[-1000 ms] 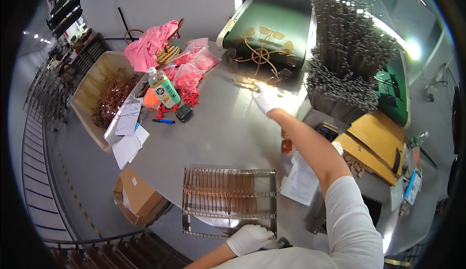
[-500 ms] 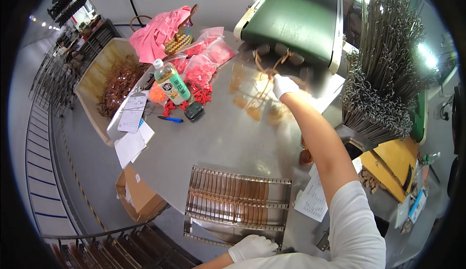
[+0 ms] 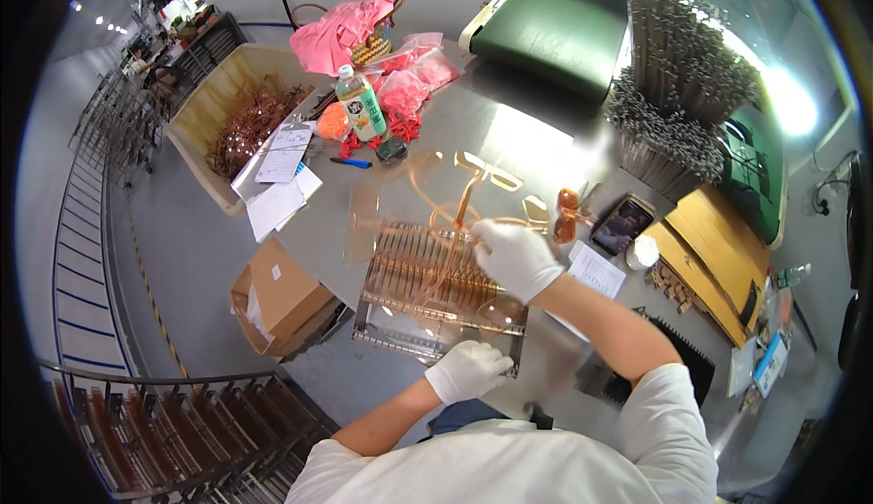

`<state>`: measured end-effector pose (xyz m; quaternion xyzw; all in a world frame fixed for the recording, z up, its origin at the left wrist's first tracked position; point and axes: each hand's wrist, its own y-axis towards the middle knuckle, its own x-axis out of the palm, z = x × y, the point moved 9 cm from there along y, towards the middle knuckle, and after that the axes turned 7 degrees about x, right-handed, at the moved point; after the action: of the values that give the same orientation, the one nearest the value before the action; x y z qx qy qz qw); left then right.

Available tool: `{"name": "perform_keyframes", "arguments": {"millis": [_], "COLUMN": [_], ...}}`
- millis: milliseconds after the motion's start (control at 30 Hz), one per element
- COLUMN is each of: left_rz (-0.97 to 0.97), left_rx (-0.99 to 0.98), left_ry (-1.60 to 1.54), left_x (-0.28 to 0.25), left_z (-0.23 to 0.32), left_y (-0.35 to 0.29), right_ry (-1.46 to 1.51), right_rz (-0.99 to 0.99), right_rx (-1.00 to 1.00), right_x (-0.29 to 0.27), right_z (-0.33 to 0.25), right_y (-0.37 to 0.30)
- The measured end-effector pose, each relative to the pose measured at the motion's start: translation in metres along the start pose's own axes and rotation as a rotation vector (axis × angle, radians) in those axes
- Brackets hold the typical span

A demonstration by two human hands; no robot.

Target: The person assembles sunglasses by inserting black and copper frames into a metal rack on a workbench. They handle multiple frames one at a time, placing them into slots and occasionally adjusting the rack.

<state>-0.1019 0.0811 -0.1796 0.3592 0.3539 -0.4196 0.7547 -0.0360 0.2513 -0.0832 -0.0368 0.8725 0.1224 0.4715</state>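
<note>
My right hand [image 3: 516, 257], white-gloved, is closed around the stem of a branched amber piece [image 3: 464, 197]. Thin arms spread from that stem, with several lens-shaped, see-through parts at their ends, some smeared by motion. The piece hangs over a metal rack [image 3: 362, 320], which holds a row of thin brown slats [image 3: 427, 259]. Beside the rack's near edge, my left hand [image 3: 468, 370], also gloved, has its fingers curled in. What it grips, if anything, is hidden.
Amber glasses [image 3: 566, 218], a phone [image 3: 623, 224] and a paper sheet [image 3: 597, 272] lie to the right. Further back stand a bottle [image 3: 362, 109], a green conveyor belt [image 3: 555, 27] and bundled metal rods [image 3: 673, 95]. A cardboard box [image 3: 296, 299] sits at left, near a brown-slatted rack [image 3: 173, 440].
My right hand has come back from near the conveyor to above the metal rack, bringing the branched amber piece. My left hand stays by the rack's near edge. The whole view has shifted.
</note>
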Motion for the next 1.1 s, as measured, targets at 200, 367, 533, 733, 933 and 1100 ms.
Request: {"name": "perform_keyframes", "arguments": {"millis": [200, 367, 533, 733, 933, 1100], "left_rz": [0.196, 0.178, 0.199, 0.369, 0.440, 0.551], "left_rx": [-0.095, -0.060, 0.060, 0.114, 0.194, 0.130], "left_ry": [-0.078, -0.079, -0.007, 0.042, 0.079, 0.576], "left_x": [-0.042, -0.040, -0.062, -0.111, -0.159, -0.249], "left_z": [0.046, 0.082, 0.109, 0.113, 0.109, 0.065], "left_y": [-0.021, -0.037, -0.029, -0.018, -0.007, 0.012], "right_ry": [-0.057, -0.098, -0.080, -0.053, -0.024, 0.197], "right_rz": [-0.145, -0.115, -0.113, -0.097, -0.069, 0.198], "right_rx": [0.050, 0.013, 0.014, 0.015, 0.024, 0.017], "right_x": [0.038, 0.048, 0.046, 0.041, 0.023, -0.029], "right_z": [-0.019, -0.022, -0.017, -0.013, -0.016, -0.011], "right_y": [-0.050, -0.059, -0.061, -0.058, -0.058, -0.090]}}
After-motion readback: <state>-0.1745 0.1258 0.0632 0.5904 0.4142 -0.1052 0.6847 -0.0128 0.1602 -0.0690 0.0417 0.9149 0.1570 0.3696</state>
